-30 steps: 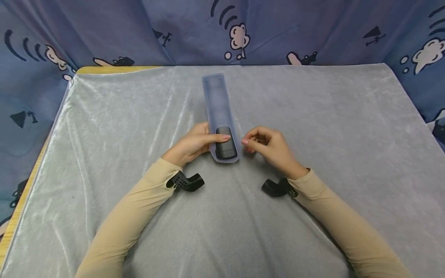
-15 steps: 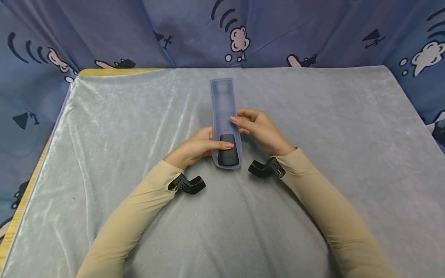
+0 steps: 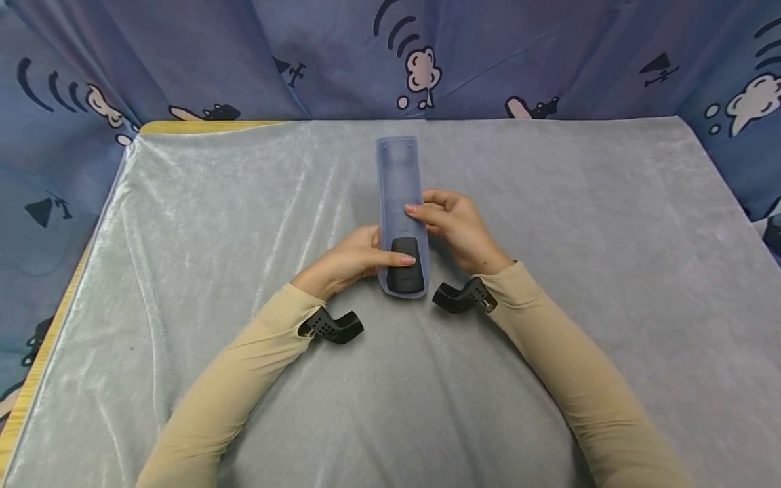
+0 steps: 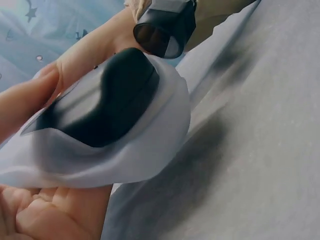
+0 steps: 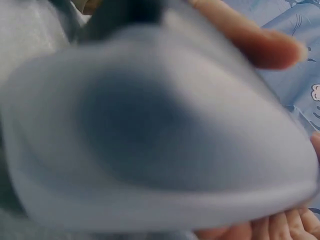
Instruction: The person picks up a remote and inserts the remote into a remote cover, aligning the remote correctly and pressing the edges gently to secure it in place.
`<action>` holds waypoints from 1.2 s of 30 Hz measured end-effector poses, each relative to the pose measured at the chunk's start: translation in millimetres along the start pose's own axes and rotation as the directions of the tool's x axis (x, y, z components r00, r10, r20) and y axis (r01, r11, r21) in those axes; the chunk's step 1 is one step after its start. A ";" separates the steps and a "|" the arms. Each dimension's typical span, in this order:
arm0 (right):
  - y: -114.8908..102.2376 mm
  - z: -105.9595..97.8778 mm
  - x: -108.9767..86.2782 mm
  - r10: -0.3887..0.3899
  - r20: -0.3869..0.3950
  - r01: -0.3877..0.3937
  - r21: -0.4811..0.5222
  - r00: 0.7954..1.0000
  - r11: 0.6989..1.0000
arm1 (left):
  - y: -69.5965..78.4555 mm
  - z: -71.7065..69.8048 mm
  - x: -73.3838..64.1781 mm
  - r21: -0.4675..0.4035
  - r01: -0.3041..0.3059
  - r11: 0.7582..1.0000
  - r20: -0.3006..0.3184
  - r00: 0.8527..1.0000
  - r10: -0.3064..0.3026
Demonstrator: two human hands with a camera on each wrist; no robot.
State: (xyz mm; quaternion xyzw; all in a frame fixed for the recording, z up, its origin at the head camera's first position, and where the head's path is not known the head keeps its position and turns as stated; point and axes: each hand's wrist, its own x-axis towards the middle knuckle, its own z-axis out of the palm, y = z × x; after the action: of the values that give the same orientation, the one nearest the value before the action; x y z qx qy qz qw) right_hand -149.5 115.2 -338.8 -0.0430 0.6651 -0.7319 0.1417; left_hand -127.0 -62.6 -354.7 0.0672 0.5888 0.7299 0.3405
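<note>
A long, translucent bluish silicone cover [image 3: 399, 177] is held up over the table, its length pointing away from me. At its near end shows a black remote control [image 3: 405, 279], glossy and rounded in the left wrist view. My left hand [image 3: 342, 263] grips the near part, thumb lying across the remote control and fingers beneath the cover. Higher up, my right hand [image 3: 459, 227] pinches the right edge of the cover, thumb on top and fingers behind. In the right wrist view the blurred end of the cover [image 5: 225, 160] fills most of the picture.
A grey velvety cloth [image 3: 549, 203] covers the table, its wooden edge [image 3: 67, 291] bare along the left side. Blue patterned curtains [image 3: 342, 61] hang behind and at both sides. Each wrist carries a black camera mount [image 3: 338, 327].
My right hand has come up from beside the cover's near end and taken hold of its right edge. The cover has shifted slightly right and turned straighter, with my left hand still gripping it.
</note>
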 end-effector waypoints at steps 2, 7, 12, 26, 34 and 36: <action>0.6 -1.5 0.2 -0.011 -0.013 0.012 0.038 1.000 0.999 | 0.3 -1.9 -0.2 -0.001 -0.001 1.000 0.025 1.000 0.001; 0.7 -5.8 1.2 -0.010 -0.079 0.021 0.139 0.997 0.990 | 2.8 -9.2 -2.4 0.086 0.001 0.996 0.090 0.996 -0.009; -1.8 -9.6 2.0 -0.005 -0.144 0.039 0.233 0.990 0.972 | 5.4 -19.3 -6.3 0.242 0.009 0.970 0.083 0.996 -0.030; -3.9 -13.8 1.3 -0.011 -0.198 0.077 0.330 0.980 0.941 | 5.5 -20.1 -4.3 0.257 0.055 0.965 0.057 0.996 -0.072; -0.8 -11.0 2.8 -0.015 -0.220 0.099 0.374 0.975 0.922 | 2.8 -18.5 -2.7 0.162 0.034 0.986 0.003 0.999 -0.035; -0.1 -10.0 2.6 -0.020 -0.229 0.105 0.364 0.973 0.926 | 2.7 -17.2 -2.8 0.133 0.030 0.991 -0.005 1.000 -0.029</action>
State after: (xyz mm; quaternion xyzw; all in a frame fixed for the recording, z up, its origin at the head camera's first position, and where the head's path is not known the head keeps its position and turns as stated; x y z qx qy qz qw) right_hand -154.6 124.1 -340.1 0.0452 0.5236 -0.8494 0.0490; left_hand -134.6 -78.4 -356.5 0.0798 0.6377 0.6840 0.3452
